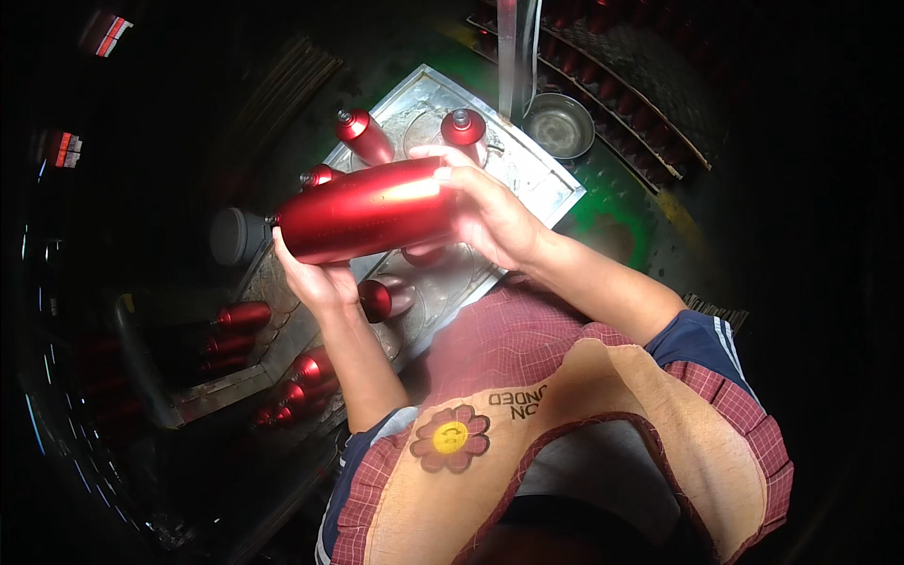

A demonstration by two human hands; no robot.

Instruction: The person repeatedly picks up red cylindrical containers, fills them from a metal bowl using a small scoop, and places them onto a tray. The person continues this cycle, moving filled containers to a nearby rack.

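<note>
A glossy red metal bottle (367, 209) lies sideways between my hands, lifted above a metal-topped table (551, 193). My left hand (318, 281) cups its narrow neck end from below and the left. Around the wide end, my right hand (494, 215) is closed with the thumb on top. Behind the held bottle stand two red bottles with small clear tips, one at the left (365, 137) and one at the right (463, 130). Another red bottle (322, 175) is partly covered by the held one. Nearer my left forearm, a further red bottle (379, 299) lies tilted on the table.
A round metal bowl (561, 126) sits past the table's right corner, beside an upright metal post (513, 61). To the left is a white bucket (233, 235). Racked red bottles (243, 316) line the lower left, and dim racks (612, 89) of more stand at the upper right.
</note>
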